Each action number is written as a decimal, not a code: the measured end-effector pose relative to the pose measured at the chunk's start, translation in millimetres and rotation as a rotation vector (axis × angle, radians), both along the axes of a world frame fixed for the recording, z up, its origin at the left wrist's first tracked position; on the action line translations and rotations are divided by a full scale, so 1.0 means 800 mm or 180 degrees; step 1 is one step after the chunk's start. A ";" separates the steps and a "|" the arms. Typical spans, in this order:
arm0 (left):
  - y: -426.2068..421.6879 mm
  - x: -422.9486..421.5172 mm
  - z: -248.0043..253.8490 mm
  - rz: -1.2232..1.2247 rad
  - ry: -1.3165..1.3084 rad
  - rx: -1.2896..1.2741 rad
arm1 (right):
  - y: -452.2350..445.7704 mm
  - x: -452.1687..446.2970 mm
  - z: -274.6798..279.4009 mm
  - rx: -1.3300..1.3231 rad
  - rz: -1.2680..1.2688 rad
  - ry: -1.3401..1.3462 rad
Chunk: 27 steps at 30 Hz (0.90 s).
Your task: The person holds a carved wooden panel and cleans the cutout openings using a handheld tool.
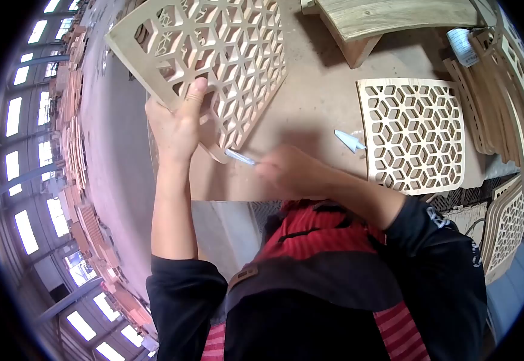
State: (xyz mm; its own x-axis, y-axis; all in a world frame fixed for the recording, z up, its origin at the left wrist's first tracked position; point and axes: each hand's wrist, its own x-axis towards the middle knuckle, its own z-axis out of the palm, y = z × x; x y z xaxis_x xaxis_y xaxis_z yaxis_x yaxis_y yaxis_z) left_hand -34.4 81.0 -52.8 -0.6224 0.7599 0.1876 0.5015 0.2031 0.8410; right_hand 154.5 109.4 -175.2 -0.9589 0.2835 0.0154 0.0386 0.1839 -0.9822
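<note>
My left hand (178,129) grips a wooden lattice panel (232,66) by its near left edge, thumb on top, holding it tilted above the table. The panel has a pattern of cut-out diamond shapes and a plain border. My right hand (289,170) is closed around a slim pale-blue tool (240,157). Its tip is at the panel's lower corner; whether it touches the wood I cannot tell. A second lattice panel (415,135) lies flat to the right. Between it and my right hand rests a small pale-blue pointed piece (349,141).
A curved wooden piece on legs (400,21) stands at the back of the table (316,102). Stacked wooden parts (484,108) with a paper roll (462,47) line the right side. More lattice panels (505,234) stand at lower right.
</note>
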 end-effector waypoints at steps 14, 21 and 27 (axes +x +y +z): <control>0.006 -0.008 0.006 0.0101 -0.0126 -0.0036 | -0.037 -0.043 -0.019 0.2330 -0.0659 0.0307; -0.046 -0.079 0.025 -0.0112 -0.0002 -0.0409 | -0.045 0.104 -0.014 0.0949 0.0258 -0.1008; -0.087 -0.118 0.029 -0.0173 -0.0477 -0.0393 | -0.006 0.111 -0.016 0.0771 -0.0834 -0.0765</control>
